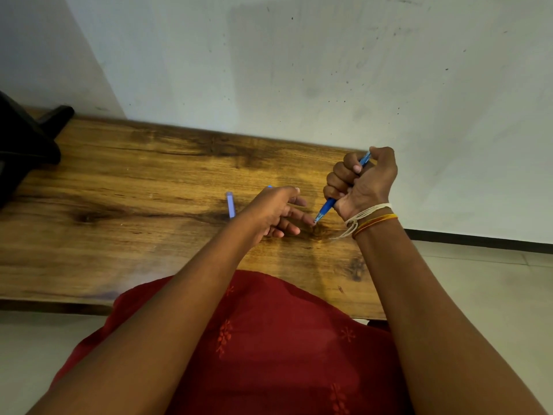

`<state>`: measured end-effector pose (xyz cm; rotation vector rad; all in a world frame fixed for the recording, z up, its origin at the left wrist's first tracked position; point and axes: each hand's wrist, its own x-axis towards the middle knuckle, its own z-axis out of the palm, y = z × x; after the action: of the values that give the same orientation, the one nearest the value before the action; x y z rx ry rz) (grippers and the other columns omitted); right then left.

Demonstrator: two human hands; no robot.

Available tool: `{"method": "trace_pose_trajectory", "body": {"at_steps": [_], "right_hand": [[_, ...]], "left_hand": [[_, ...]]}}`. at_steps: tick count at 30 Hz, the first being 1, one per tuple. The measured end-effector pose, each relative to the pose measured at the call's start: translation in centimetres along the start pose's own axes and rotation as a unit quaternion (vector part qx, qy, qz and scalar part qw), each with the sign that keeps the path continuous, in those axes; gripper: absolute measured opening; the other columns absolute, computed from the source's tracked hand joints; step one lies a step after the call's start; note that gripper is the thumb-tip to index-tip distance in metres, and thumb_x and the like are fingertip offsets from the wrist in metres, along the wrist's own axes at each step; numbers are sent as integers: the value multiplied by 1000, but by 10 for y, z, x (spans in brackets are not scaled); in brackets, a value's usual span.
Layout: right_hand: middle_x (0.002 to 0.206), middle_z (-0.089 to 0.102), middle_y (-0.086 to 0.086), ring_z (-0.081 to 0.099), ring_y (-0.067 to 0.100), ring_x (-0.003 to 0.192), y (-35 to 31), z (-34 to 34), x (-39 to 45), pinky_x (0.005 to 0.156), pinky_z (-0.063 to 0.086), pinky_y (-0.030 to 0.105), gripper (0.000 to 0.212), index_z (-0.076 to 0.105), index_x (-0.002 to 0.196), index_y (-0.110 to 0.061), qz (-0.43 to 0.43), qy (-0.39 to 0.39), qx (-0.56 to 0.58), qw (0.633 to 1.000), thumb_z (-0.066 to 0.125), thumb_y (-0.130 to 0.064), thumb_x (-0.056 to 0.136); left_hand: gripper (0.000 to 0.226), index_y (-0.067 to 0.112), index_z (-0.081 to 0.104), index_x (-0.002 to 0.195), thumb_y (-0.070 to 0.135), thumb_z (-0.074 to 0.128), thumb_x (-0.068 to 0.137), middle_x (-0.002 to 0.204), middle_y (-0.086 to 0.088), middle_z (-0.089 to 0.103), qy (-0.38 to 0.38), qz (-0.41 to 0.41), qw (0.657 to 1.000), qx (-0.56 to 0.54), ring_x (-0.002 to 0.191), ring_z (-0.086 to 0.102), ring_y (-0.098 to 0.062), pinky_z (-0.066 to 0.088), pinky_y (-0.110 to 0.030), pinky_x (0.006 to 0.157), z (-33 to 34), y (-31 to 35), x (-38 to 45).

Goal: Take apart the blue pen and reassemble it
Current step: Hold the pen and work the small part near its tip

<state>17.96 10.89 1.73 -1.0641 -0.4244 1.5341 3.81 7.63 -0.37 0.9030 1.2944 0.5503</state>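
My right hand [362, 182] is closed in a fist around the blue pen [326, 206], held slanted with its tip pointing down-left and its back end poking out above the fist. My left hand [276, 212] hovers just left of it, fingers loosely spread, fingertips touching or nearly touching the pen's silver tip. A pale blue pen part [230, 204] lies on the wooden table [134, 181] left of my left hand. A small blue bit shows behind the left hand; what it is I cannot tell.
A black object [24, 145] stands at the table's far left corner. A white wall runs right behind the table. The table's right end lies just past my right hand, with tiled floor [478, 280] beyond. My red garment [254, 339] overlaps the front edge.
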Motion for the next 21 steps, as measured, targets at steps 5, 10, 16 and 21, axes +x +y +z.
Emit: {"method": "trace_pose_trajectory", "body": {"at_steps": [5, 10, 16, 21], "right_hand": [[42, 17, -6, 10, 11, 41, 0, 1, -1, 46, 11, 20, 48, 29, 46, -18, 0, 4, 11, 1000, 28, -43, 87], [41, 17, -6, 11, 11, 39, -2, 1, -1, 44, 13, 17, 46, 29, 46, -18, 0, 2, 23, 1000, 28, -41, 86], [41, 17, -6, 12, 11, 39, -1, 0, -1, 42, 14, 17, 47, 29, 46, -18, 5, 8, 31, 999, 28, -43, 86], [42, 17, -6, 11, 11, 40, 0, -1, -1, 43, 13, 18, 47, 30, 46, -18, 6, 5, 31, 999, 29, -44, 85]], "left_hand": [[40, 10, 58, 117, 35, 32, 100, 85, -4, 74, 1, 2, 1000, -1, 55, 57, -12, 34, -22, 49, -1, 0, 0], [39, 10, 58, 116, 34, 32, 100, 85, -3, 74, 1, 2, 1000, -4, 56, 57, -13, 34, -23, 49, -1, 0, 0], [38, 11, 58, 115, 34, 32, 100, 85, -3, 74, 1, 3, 1000, -1, 56, 57, -12, 34, -23, 49, 0, 0, 0], [39, 11, 58, 116, 34, 31, 100, 87, -3, 74, 1, 1, 1000, 1, 56, 56, -12, 34, -23, 49, 0, 0, 0]]}}
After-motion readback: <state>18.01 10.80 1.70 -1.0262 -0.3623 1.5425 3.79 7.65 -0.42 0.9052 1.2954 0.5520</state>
